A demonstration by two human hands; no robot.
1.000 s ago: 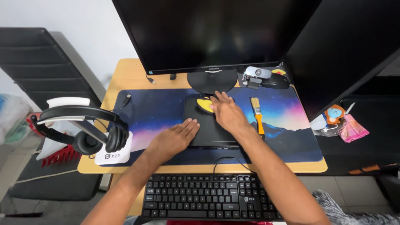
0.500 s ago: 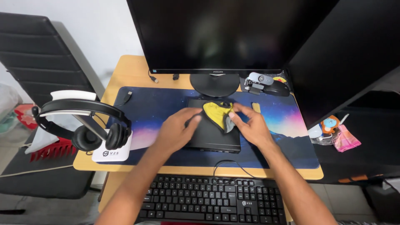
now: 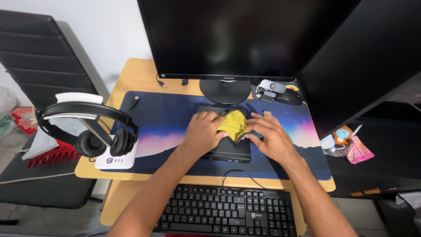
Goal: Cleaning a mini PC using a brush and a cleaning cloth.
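Both your hands are closed on the yellow cloth (image 3: 234, 123), your left hand (image 3: 204, 131) and right hand (image 3: 272, 138) drawn close together and bunching it over the top of the small black box (image 3: 228, 149) that sits on the starry desk mat (image 3: 162, 118) in front of the monitor stand (image 3: 225, 90). Keep the cloth gathered flat against the box lid and hold the box steady with your palms so it does not slide toward the keyboard (image 3: 226, 210). Your right hand covers nearly all of the brush beside it, and I cannot tell how much of the cloth is tucked under your fingers.
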